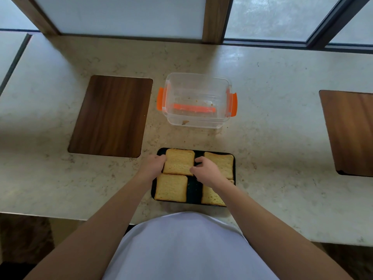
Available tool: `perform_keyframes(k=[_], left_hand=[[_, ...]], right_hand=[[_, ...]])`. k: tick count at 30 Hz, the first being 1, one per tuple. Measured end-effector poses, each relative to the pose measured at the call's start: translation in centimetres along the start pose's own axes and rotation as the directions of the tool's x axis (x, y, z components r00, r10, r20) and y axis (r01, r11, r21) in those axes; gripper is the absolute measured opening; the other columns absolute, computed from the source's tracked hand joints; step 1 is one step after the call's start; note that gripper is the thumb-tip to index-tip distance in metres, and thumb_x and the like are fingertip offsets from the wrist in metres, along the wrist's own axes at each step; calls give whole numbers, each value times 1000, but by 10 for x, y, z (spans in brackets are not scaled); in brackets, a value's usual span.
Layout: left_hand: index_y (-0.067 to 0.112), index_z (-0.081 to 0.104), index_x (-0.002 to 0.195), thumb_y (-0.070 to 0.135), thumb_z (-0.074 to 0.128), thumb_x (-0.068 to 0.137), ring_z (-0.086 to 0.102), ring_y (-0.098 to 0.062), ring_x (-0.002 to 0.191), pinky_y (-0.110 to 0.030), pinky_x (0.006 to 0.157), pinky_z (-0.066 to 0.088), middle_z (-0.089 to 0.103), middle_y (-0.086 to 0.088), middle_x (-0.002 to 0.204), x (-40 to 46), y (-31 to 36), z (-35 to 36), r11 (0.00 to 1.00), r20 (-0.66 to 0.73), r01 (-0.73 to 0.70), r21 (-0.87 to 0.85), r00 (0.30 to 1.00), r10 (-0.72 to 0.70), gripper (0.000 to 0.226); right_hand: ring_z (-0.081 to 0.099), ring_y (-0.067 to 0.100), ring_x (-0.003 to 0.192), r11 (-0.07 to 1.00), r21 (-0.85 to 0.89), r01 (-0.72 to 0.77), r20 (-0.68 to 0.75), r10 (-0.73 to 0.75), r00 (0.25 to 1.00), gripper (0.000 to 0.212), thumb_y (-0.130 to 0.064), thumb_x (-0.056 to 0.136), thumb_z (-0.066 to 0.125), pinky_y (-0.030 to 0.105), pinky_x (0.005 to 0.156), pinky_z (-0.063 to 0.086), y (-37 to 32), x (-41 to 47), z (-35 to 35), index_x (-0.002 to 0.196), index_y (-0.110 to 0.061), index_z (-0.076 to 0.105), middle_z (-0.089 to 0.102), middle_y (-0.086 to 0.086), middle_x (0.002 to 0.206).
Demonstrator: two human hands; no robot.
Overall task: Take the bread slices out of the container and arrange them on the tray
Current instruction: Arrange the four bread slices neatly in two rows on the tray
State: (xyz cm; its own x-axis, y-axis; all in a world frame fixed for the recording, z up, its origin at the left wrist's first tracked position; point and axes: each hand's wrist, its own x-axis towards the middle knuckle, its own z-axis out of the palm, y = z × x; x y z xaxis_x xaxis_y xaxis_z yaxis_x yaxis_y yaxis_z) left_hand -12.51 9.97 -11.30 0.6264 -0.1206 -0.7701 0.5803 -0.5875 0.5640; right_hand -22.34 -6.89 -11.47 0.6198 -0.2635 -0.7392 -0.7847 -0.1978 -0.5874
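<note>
A black tray (194, 190) lies near the counter's front edge with several toasted bread slices on it. The far-left slice (178, 161) is a small stack. My left hand (154, 163) grips its left edge and my right hand (205, 171) grips its right edge. Another slice (171, 186) lies at the near left, one (223, 163) at the far right, and one (212, 196) at the near right, partly under my right forearm. Behind the tray stands the clear container (196, 101) with orange clips, holding only crumbs.
A dark wooden board (111, 116) lies on the marble counter to the left of the container. A second wooden board (349, 132) lies at the far right. Windows with wooden frames line the back of the counter.
</note>
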Motion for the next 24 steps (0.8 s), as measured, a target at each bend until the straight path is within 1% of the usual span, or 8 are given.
perform_keyframes(k=[4, 7, 9, 11, 13, 15, 20, 24], left_hand=[[20, 53, 83, 38, 56, 87, 52, -21, 80, -36, 75, 39, 54, -7, 86, -10, -11, -9, 1000, -32, -12, -26, 999, 11, 18], [22, 60, 87, 41, 54, 95, 59, -20, 94, -38, 87, 45, 62, -9, 104, -14, -23, -12, 997, -11, 27, -70, 1000, -28, 21], [19, 62, 125, 47, 48, 100, 61, -23, 113, -41, 103, 46, 61, -11, 128, -15, -28, -10, 992, 15, 63, -107, 998, -61, 41], [13, 46, 149, 51, 44, 101, 57, -27, 123, -41, 106, 44, 55, -14, 142, -18, -30, -9, 986, 24, 89, -140, 996, -87, 61], [11, 42, 151, 54, 41, 102, 56, -29, 123, -41, 104, 44, 53, -16, 144, -25, -32, -10, 982, 20, 105, -156, 994, -104, 66], [10, 44, 150, 56, 42, 100, 57, -30, 124, -43, 107, 45, 55, -16, 142, -33, -37, -10, 981, 25, 124, -147, 992, -122, 68], [1, 42, 149, 58, 36, 102, 52, -34, 132, -46, 111, 41, 52, -19, 146, -45, -38, -7, 974, 68, 176, -142, 983, -168, 75], [-5, 43, 147, 67, 26, 99, 51, -37, 133, -47, 108, 41, 52, -24, 144, -48, -39, -10, 971, 90, 199, -135, 978, -188, 89]], right_hand=[[65, 17, 96, 987, 152, -48, 23, 45, 999, 58, -25, 95, 62, 43, 93, 59, 13, -14, 4, 148, -13, 42, 61, -4, 106], [64, 12, 92, 983, 174, -56, 50, 48, 998, 59, -27, 95, 62, 42, 93, 59, 25, -29, 13, 149, -13, 41, 59, -4, 114], [64, 14, 95, 989, 140, -48, 53, 41, 998, 58, -28, 96, 61, 44, 95, 57, 32, -38, 21, 149, -12, 42, 60, -1, 123], [62, 17, 105, 994, 92, -56, 48, 51, 998, 58, -29, 96, 61, 44, 99, 55, 37, -44, 28, 147, -11, 44, 60, 5, 132], [61, 18, 109, 996, 49, -72, 50, 69, 996, 57, -32, 95, 61, 39, 98, 52, 40, -48, 34, 145, -12, 47, 62, 6, 130], [62, 17, 105, 997, 18, -75, 55, 74, 996, 54, -32, 94, 61, 33, 89, 50, 40, -49, 37, 143, -13, 50, 66, 6, 125], [64, 15, 94, 996, 44, -81, 49, 79, 996, 45, -29, 94, 63, 31, 78, 51, 36, -52, 39, 136, -12, 57, 69, 5, 111], [64, 14, 93, 997, 37, -70, 32, 69, 997, 39, -30, 94, 62, 31, 79, 52, 36, -54, 39, 130, -14, 62, 70, 3, 109]])
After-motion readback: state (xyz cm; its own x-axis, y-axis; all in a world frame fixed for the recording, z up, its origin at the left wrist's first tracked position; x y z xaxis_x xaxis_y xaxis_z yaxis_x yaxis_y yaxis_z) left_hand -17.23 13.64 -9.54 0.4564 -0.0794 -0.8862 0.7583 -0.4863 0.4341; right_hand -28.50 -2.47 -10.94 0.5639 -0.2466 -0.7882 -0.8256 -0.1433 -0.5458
